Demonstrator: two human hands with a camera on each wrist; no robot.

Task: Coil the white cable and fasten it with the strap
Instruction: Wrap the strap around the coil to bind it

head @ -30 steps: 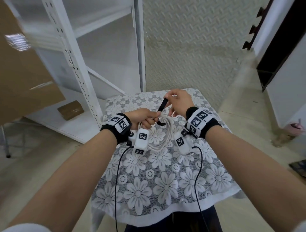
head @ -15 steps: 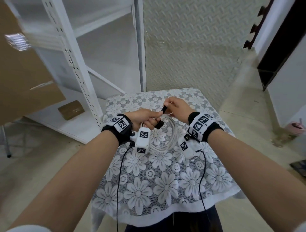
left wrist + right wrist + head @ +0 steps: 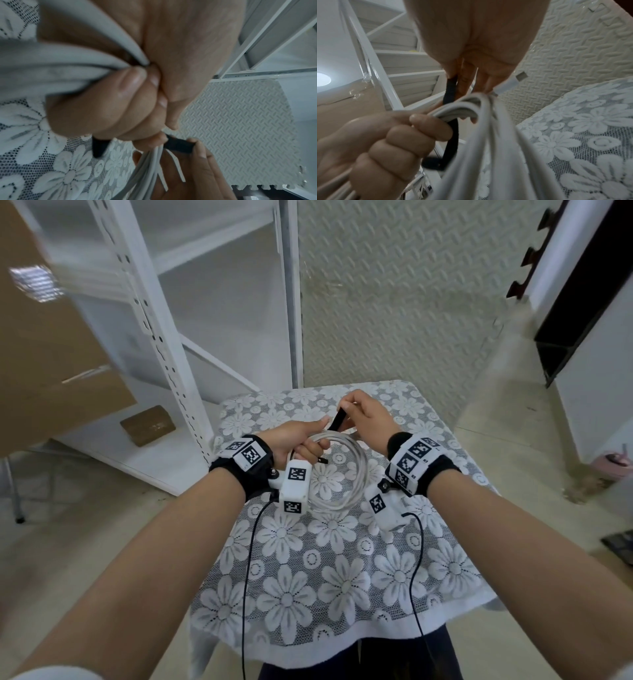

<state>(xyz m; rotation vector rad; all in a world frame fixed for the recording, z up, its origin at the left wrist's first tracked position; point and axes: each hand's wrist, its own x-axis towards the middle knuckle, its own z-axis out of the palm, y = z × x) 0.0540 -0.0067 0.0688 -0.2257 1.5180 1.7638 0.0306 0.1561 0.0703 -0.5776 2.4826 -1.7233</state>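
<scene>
The white cable [image 3: 356, 470] is wound into a round coil, held up over the far half of the table. My left hand [image 3: 305, 440] grips the coil's top left, fingers curled round the bundled strands [image 3: 68, 70] [image 3: 458, 112]. A black strap [image 3: 337, 419] passes by the bundle beside my left fingers. My right hand [image 3: 363, 414] pinches the strap's upper end [image 3: 450, 89] [image 3: 180, 145] and holds it upward. The strap's lower end [image 3: 320, 460] [image 3: 435, 162] hangs loose below my left fingers. A white cable plug [image 3: 513, 82] sticks out past my right fingers.
The small table carries a grey-and-white floral lace cloth [image 3: 342, 577]. White metal shelving [image 3: 164, 344] stands to the left with a cardboard box [image 3: 51, 364] and a small brown box [image 3: 147, 424]. Textured foam mats [image 3: 394, 302] cover the floor beyond. Thin black wrist-camera leads [image 3: 246, 559] hang along my forearms.
My right hand dropped toward the coil half a second ago and has since risen again, drawing the strap's upper end up and away. The left hand keeps its grip on the coil.
</scene>
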